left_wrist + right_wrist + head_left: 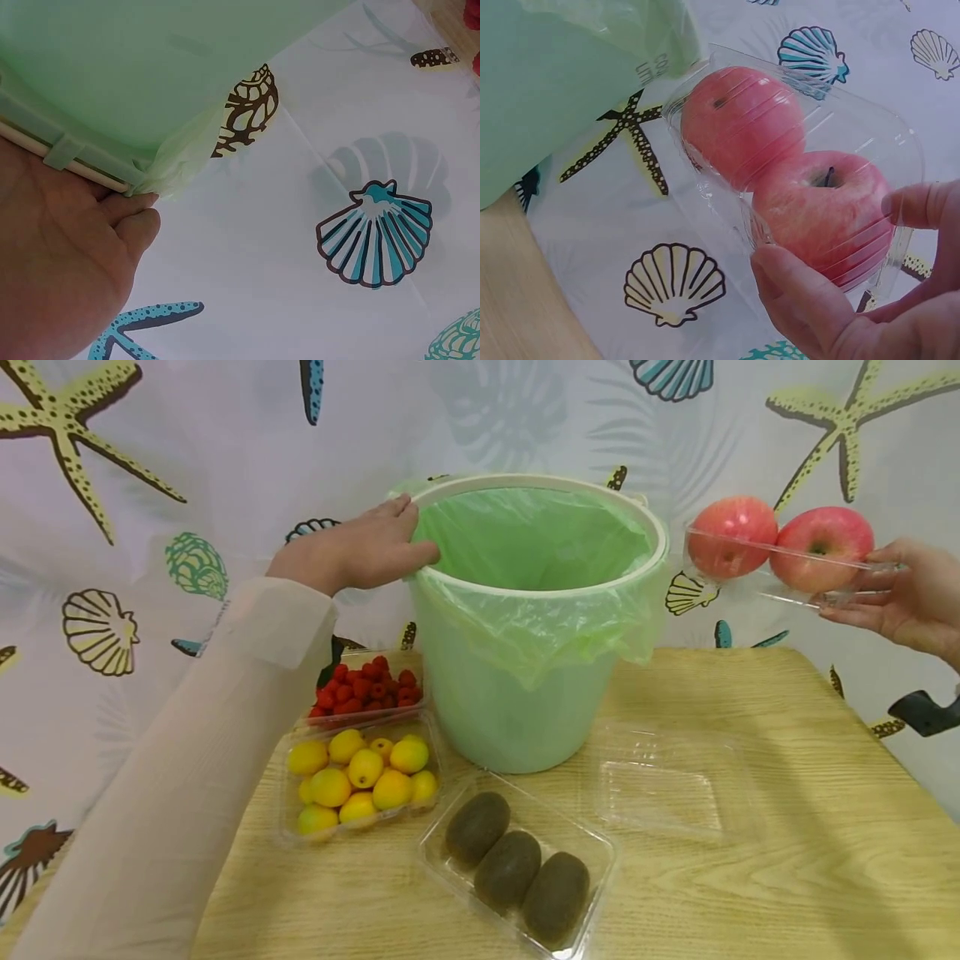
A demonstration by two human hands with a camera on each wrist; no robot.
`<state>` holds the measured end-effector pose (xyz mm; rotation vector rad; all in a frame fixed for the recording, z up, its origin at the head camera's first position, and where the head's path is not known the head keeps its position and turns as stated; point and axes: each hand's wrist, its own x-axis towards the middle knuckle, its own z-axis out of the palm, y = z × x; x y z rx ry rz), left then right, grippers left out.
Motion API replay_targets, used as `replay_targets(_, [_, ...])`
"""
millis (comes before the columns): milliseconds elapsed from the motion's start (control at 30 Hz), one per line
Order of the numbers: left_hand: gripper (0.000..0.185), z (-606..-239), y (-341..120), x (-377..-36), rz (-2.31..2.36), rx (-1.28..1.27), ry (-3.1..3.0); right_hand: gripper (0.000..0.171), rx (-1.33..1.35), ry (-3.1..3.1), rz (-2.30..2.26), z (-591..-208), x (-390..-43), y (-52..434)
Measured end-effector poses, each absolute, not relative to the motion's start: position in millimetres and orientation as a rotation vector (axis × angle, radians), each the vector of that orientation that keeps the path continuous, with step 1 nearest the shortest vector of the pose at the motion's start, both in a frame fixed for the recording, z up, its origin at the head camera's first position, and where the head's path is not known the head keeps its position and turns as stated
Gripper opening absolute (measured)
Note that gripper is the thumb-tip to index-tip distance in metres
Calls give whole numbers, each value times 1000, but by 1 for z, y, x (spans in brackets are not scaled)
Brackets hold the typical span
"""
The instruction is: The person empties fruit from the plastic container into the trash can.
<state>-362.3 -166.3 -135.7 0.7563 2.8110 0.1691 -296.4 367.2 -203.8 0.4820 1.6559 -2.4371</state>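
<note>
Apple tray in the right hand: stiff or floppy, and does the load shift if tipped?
The clear tray looks thin and ribbed, so it probably flexes slightly in the right hand. The apples are round and rise above its rim, so they could roll out if it tips. Their smooth-looking skins may slide easily on the plastic.

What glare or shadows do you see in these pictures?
Head view: a soft shadow crosses the right side of the table, thin glints mark the empty tray; left wrist view: the left hand looks dim; right wrist view: pale glare streaks the clear container holding the apples.
</note>
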Motion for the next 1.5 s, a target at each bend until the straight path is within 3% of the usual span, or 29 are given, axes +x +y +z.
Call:
replay_targets(167, [75, -136, -171, -355, 165, 766, 2801, 39, 547, 1630, -2444, -191, -286, 367])
replay_targets(667, [76, -137, -179, -348, 162, 805, 2793, 49, 508, 1604, -2548, -167, -265, 348])
replay_targets(1000, [76, -137, -178, -351, 180, 819, 2791, 33, 293, 1584, -2609, -151, -274, 324])
replay_targets(1500, [75, -138, -179, -350, 185, 833, 2804, 29, 150, 1558, -2515, -136, -286, 256])
